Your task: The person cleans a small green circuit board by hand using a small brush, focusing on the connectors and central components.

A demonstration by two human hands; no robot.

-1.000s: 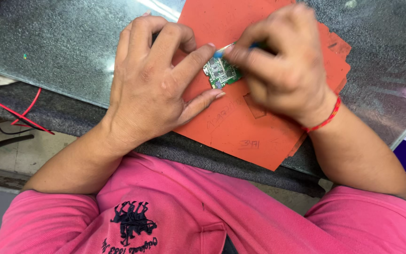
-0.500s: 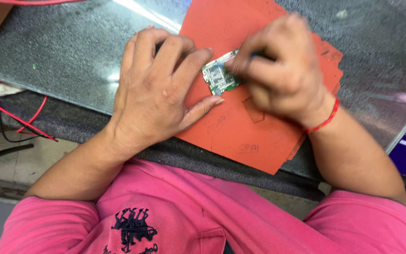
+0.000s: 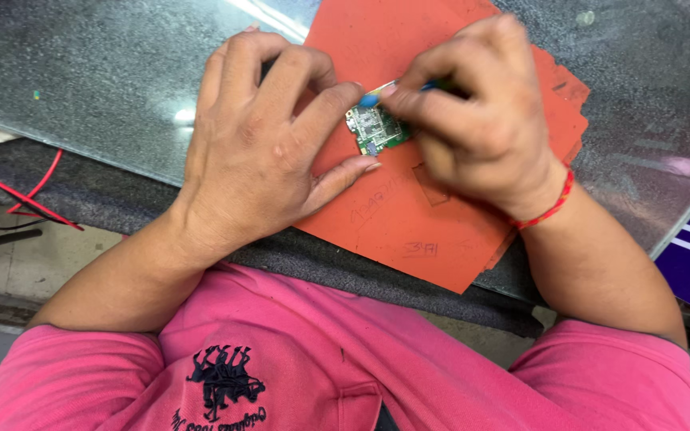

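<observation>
- Nearest the camera, a pink shirt (image 3: pixel 313 359) with a dark printed figure on the chest fills the bottom of the view.
- At the left edge, red wires (image 3: pixel 17 191) hang below the surface (image 3: pixel 81 72), which is dark, speckled and glossy.
- An orange mat (image 3: pixel 409 215) lies on the surface, overhanging its near edge.
- The left hand (image 3: pixel 257 152) rests palm down on the mat, fingers spread and partly curled, index finger and thumb bracing a small green circuit board (image 3: pixel 377 129).
- The right hand (image 3: pixel 473 128), a red thread at its wrist, is closed around a thin blue-tipped tool (image 3: pixel 381 92) whose tip meets the board's far edge.
</observation>
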